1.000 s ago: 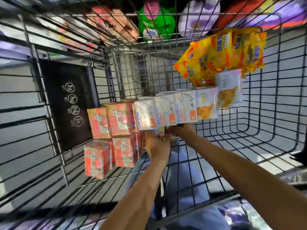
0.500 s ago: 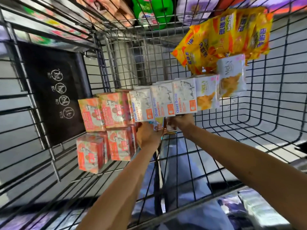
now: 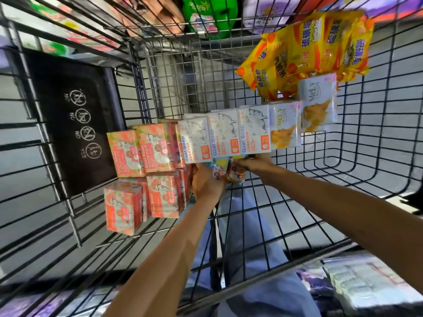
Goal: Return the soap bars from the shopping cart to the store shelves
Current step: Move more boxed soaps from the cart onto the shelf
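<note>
Early stage, by my judgement: shopping cart [image 3: 174, 83] holds pink boxes [image 3: 158, 149], white Goat Soap boxes [image 3: 223, 136], yellow packs [image 3: 304, 51]. Left hand [image 3: 206, 183], right hand [image 3: 255, 164] both grip small colourful packs [image 3: 220, 167].

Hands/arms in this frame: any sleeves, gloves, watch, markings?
Left hand and right hand are bare: no gloves, no watch or bands at the wrists. Forearms bare to the frame edge, no sleeves. Fingers mostly hidden, rings unclear.
</note>
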A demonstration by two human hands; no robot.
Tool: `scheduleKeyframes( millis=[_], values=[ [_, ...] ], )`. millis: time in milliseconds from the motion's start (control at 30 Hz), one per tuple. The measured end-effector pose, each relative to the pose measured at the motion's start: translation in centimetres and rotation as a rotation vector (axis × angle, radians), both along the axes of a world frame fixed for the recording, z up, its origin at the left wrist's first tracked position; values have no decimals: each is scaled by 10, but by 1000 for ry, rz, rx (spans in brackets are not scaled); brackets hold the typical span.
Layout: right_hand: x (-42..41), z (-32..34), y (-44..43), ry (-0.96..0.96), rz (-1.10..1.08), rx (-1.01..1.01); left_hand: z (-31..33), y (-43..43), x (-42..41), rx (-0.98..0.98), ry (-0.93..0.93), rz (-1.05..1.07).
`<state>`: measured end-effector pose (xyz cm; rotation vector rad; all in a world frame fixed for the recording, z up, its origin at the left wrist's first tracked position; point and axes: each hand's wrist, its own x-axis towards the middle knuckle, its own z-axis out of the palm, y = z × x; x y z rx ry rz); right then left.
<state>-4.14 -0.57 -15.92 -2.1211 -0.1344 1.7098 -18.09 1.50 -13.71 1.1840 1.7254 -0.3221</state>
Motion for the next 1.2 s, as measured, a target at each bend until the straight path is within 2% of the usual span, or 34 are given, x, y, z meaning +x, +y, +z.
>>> scheduleKeyframes(
  millis=[133, 267, 467, 667, 800, 967, 1133, 1200],
  values=[
    [0, 0, -5, 11, -82, 12, -2, 1, -1, -7, -26, -18],
    [2, 5, -5, -4, -39, -20, -3, 8, -5, -58, -2, -18],
    [4, 13, -4, -58, -11, -2, -2, 9, -11, -8, -64, 6],
    [5, 23, -2, -50, 59, -65, 12, 9, -14, 6, -157, -81],
    [6, 37, -10, -56, 114, -133, 24, 12, -24, -63, -172, -64],
    [18, 79, -12, 74, 54, -156, 49, 22, -31, -112, -168, -223],
    [29, 135, -4, 152, 70, -87, 88, 28, -37, -172, -253, -161],
    [33, 154, -7, 177, 70, -35, 95, 29, -43, -137, -273, -143]
  ],
)
